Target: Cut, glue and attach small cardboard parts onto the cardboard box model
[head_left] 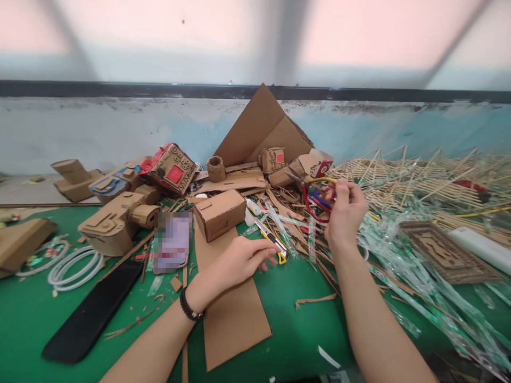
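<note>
My right hand (346, 210) is raised over the scraps, its fingers closed around scissors (306, 199) with red and yellow handles, the metal end pointing left. Lower and to the left, my left hand (243, 260) hovers above a flat cardboard sheet (237, 324), fingers loosely bent and apart. Its fingertips are beside a yellow utility knife (272, 238) that lies among the scraps; whether they touch it I cannot tell. A small closed cardboard box (219, 213) rests on the sheet's far end, just beyond my left hand.
Cardboard models (114, 221) and a phone (173, 242) lie left, near a black strip (93, 314) and coiled white tubing (75, 268). Plastic tape strips (403, 266), thin sticks (399, 178) and a framed cardboard piece (449, 252) cover the right. A large folded cardboard (255, 127) leans on the wall.
</note>
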The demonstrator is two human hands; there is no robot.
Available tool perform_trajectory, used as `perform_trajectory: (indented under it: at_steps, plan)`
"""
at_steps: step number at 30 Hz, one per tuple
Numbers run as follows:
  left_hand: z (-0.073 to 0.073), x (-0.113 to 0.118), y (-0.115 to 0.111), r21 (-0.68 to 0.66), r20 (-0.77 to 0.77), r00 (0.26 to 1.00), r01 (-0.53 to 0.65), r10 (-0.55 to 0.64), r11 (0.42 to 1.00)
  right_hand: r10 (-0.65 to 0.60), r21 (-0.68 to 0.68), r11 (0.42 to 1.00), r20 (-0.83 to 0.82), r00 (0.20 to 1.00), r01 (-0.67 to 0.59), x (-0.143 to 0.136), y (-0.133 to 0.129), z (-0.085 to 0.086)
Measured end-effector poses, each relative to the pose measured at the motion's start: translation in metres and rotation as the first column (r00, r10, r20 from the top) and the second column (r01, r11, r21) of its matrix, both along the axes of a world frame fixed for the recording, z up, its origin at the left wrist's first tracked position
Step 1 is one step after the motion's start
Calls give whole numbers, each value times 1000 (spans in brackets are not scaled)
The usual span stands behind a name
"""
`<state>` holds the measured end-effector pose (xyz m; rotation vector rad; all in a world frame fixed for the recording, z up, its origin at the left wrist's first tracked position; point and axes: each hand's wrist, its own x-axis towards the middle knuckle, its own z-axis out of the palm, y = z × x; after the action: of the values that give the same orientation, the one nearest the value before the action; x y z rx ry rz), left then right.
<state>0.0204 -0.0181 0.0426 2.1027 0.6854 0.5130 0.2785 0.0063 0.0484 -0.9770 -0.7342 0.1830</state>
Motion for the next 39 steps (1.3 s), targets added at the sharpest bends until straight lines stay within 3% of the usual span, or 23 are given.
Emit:
perform_trajectory:
  at_steps: [7,10,13,16,18,20,23,24,25,26,27,29,32,35,39]
  plan:
    - [-5,2,-5,-38,17,999,-36,37,999,-55,-118,991,11,998,56,6,-3,0]
    - [-4,4,-8,-140,31,999,-28,33,990,-142,-161,972,169,975,170,7,-8,0]
    - [-5,5,-8,-174,61,998,-7,18,985,-184,-178,940,454,872,291,3,-14,1]
    - [-9,4,-6,-50,68,998,5,-1,999,-65,-262,897,719,692,356,1,-20,3]
    - [-10,2,-4,55,63,998,6,-10,998,46,-353,841,801,596,409,0,-22,4]
    - [-8,-2,-1,119,43,999,-7,2,993,56,-369,789,840,540,491,-3,-22,5]
    - [0,-11,7,125,8,998,-69,68,990,97,-350,821,864,494,451,-21,-21,3]
    - [2,-15,10,120,15,995,-104,103,987,208,-399,843,860,465,361,-30,-21,1]
    - [5,-18,13,119,24,990,-144,142,982,365,-495,827,833,415,267,-39,-20,-2]
    - [7,-21,16,121,33,984,-180,177,976,514,-596,774,789,338,215,-49,-20,-4]
    - [8,-23,19,124,36,977,-211,208,970,625,-670,708,742,242,225,-57,-19,-7]
    - [10,-27,25,148,26,966,-258,257,955,716,-716,619,683,142,322,-69,-19,-11]
    - [11,-32,32,204,20,951,-305,308,930,729,-689,547,671,134,474,-71,-21,-10]
    - [9,-35,36,197,42,947,-321,319,927,731,-685,496,661,168,534,-62,-24,-6]
    - [6,-37,38,201,12,955,-294,298,934,698,-668,493,686,205,558,-55,-26,-5]
